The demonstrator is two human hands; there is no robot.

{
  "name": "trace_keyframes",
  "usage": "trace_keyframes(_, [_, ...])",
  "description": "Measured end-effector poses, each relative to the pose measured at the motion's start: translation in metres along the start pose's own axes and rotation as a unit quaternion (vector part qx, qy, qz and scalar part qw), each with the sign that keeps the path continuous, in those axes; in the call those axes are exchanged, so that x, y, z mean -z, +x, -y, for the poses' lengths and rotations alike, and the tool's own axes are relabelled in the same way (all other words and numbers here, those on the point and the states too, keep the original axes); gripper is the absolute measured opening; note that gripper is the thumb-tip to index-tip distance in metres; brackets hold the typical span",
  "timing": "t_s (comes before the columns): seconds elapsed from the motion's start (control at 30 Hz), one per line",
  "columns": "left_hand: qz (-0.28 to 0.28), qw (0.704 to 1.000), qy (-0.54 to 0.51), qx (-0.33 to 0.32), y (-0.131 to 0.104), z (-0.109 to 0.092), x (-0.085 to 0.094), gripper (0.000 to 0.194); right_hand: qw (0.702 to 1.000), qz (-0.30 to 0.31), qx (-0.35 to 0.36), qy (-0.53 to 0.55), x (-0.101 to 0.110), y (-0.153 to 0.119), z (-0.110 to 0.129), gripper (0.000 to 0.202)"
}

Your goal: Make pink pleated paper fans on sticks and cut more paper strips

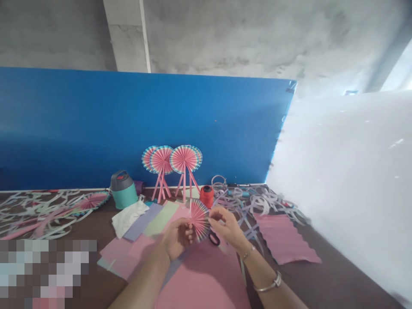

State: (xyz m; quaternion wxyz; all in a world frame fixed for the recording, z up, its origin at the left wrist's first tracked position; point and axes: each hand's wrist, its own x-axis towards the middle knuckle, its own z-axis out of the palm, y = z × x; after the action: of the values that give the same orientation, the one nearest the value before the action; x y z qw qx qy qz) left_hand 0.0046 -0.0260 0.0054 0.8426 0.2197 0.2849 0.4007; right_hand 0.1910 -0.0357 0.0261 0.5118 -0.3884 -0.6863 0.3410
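Note:
A pleated pink paper fan (200, 221) with a striped rim is spread in a half circle between my hands. My left hand (177, 237) is closed at the fan's gathered inner side, its fingers curled. On the opposite side, my right hand (225, 224) pinches the fan's outer edge between thumb and fingers. Just below the fan shows a dark scissors handle (214, 238); the rest of the scissors cannot be made out. Pink paper sheets (206, 274) lie under my hands. Behind the fan stands a red spool of thread (206, 198).
Finished round pink fans (185, 159) lean against the blue partition (212, 116). A teal jug (124, 191) stands at left, near paper strips (25, 210) and another fan (93, 201). Curled strips (257, 204) and a creased pink sheet (286, 238) lie at right, beside a white wall (354, 171).

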Motion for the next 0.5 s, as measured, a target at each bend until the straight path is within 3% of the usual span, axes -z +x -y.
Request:
trace_keyframes(0.17, [-0.011,1.0,0.004,0.009,-0.0009,-0.0021,-0.0002,0.022,0.998,-0.012,0.032,-0.046,-0.0001,-0.0005,0.0003,0.011])
trace_keyframes(0.5, [-0.017,1.0,0.015,0.02,-0.0033,-0.0045,-0.002,0.02,0.991,0.026,0.051,-0.117,0.0016,-0.002,-0.0003,0.022])
